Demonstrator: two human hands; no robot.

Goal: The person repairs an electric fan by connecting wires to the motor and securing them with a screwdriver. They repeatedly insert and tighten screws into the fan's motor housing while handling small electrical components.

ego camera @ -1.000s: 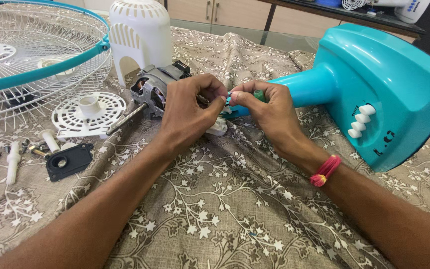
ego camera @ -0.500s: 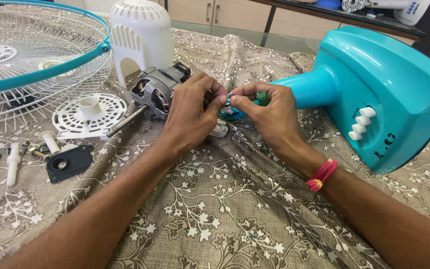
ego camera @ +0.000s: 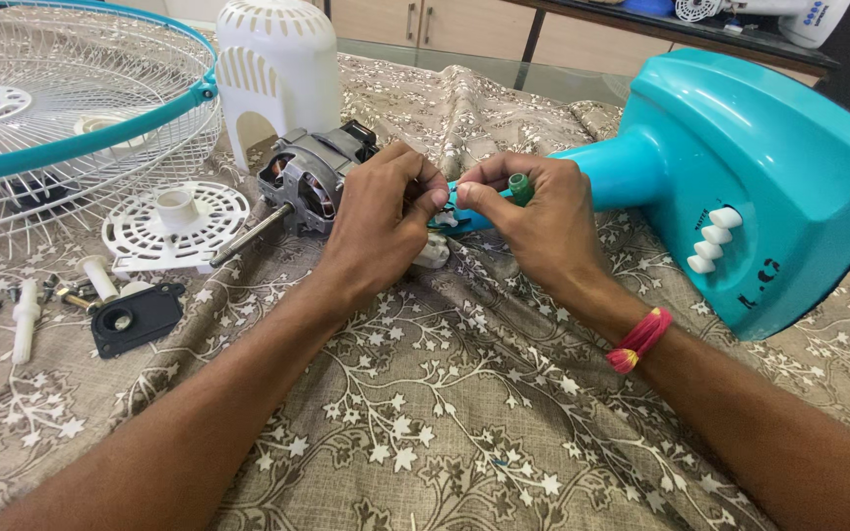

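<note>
Head view — hands (ego camera: 464, 221) at fan motor (ego camera: 312, 177)

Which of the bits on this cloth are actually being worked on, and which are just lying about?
In hand:
left hand at the fan motor
right hand pinching a small green part
teal fan stand

Lying about:
wire fan guard
white motor cover
white round plate
black bracket

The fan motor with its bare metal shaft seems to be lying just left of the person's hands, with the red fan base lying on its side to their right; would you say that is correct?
Not quite: the fan base is turquoise, not red, as the head view shows. The rest holds: the fan motor with its bare metal shaft lies just beside the left hand, and the base lies on its side beyond the right hand.
</note>
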